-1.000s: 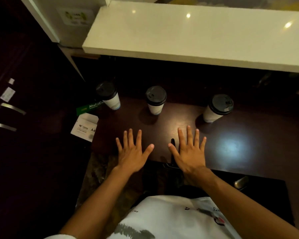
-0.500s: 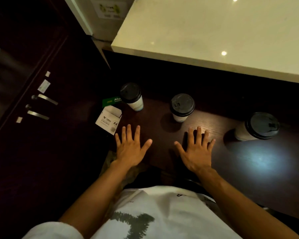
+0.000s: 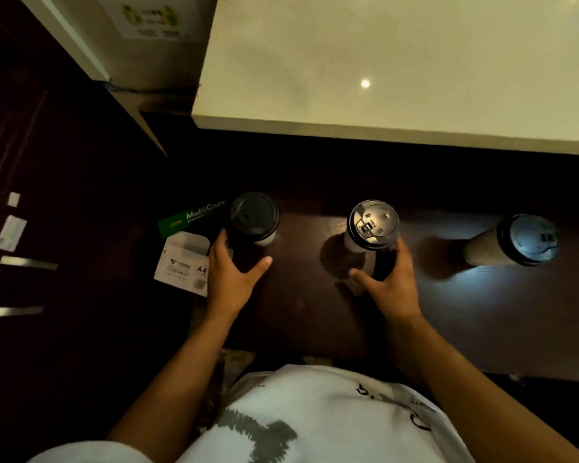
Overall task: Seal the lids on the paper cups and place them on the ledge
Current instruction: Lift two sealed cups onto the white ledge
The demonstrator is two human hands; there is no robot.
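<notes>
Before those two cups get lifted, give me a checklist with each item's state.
1. Left hand around the left black-lidded paper cup: ok.
2. Right hand around the middle black-lidded paper cup: ok.
3. Lids pressed fully down: cannot tell.
4. Pale stone ledge has bare room: ok.
5. Third lidded cup stands apart from both hands: ok.
6. Cups upright on the dark wooden counter: ok.

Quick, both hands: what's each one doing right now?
Left hand: curled round the left cup, gripping it.
Right hand: curled round the middle cup, gripping it.
</notes>
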